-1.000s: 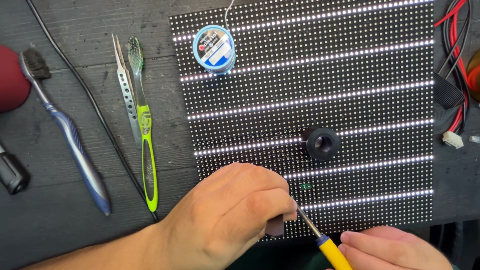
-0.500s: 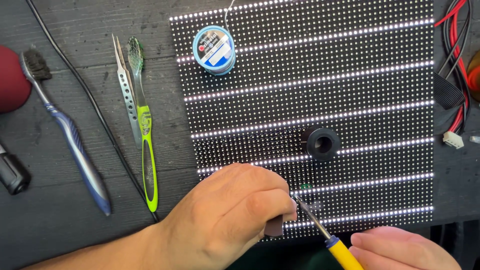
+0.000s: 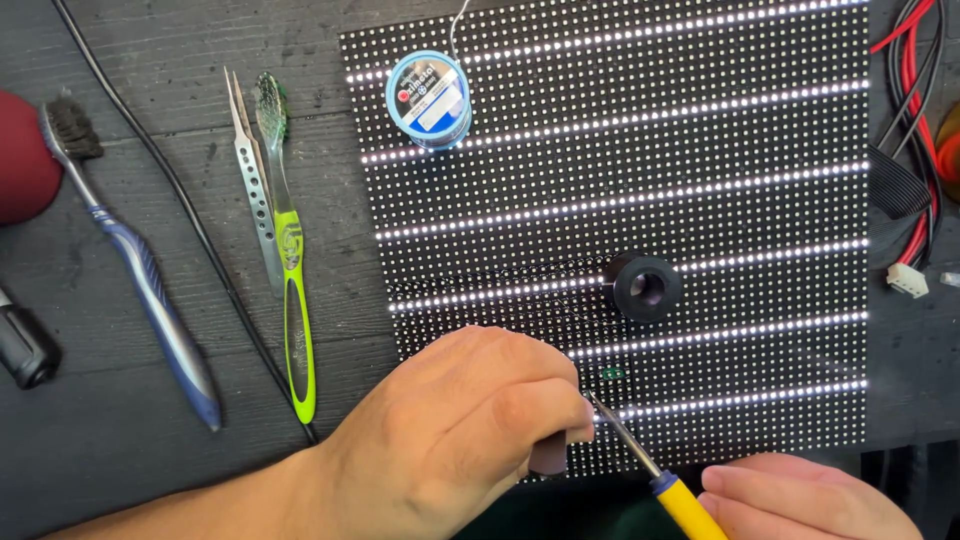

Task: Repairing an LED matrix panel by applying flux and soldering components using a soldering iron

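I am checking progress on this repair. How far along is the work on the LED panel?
Done: the LED panel lies flat with several rows lit, and the solder spool and tweezers are set out. In hand: the right hand holds the yellow-handled soldering iron near the small green spot, the left hand beside it. Left: many rows are dark.

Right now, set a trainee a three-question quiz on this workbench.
1. True or false: the black ring lies on the LED panel.
2. Which lies closest to the metal tweezers? A) green toothbrush B) solder spool C) red and black wires
3. Fill in: the right hand holds a tool with a ____ handle, its metal tip beside the left hand.

Key: 1 true; 2 A; 3 yellow.
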